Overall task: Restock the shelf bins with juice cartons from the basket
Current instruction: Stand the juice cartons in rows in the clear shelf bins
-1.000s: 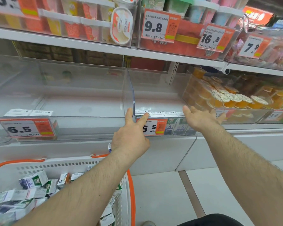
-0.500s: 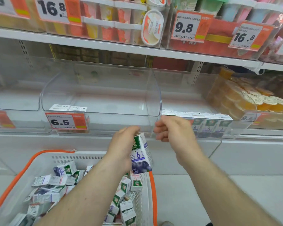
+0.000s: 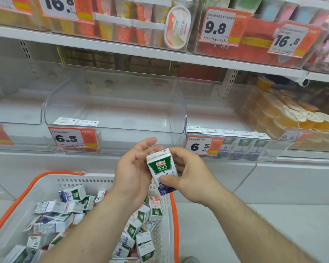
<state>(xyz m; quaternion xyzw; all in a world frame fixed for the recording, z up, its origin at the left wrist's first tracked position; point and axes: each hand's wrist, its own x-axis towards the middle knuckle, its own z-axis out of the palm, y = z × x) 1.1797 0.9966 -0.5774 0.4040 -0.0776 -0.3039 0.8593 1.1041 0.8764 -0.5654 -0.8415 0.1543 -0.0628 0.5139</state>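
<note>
A small juice carton, white with a green label and blueberries printed at the bottom, stands upright between my hands above the basket's far right corner. My right hand grips it, thumb across its front. My left hand cups its left side with relaxed fingers. The white basket with an orange rim holds several more cartons. A clear shelf bin right ahead holds two cartons at its front left. The bin to its right has a row of cartons along its front.
Orange price tags reading 6.5 hang on both bin fronts. A bin of orange jelly cups sits at the right. The shelf above carries boxed snacks. Light floor tiles lie right of the basket.
Both hands came back from the right bin's front. My left hand lifted a carton from the basket and my right hand has taken hold of it, turning its front toward me.
</note>
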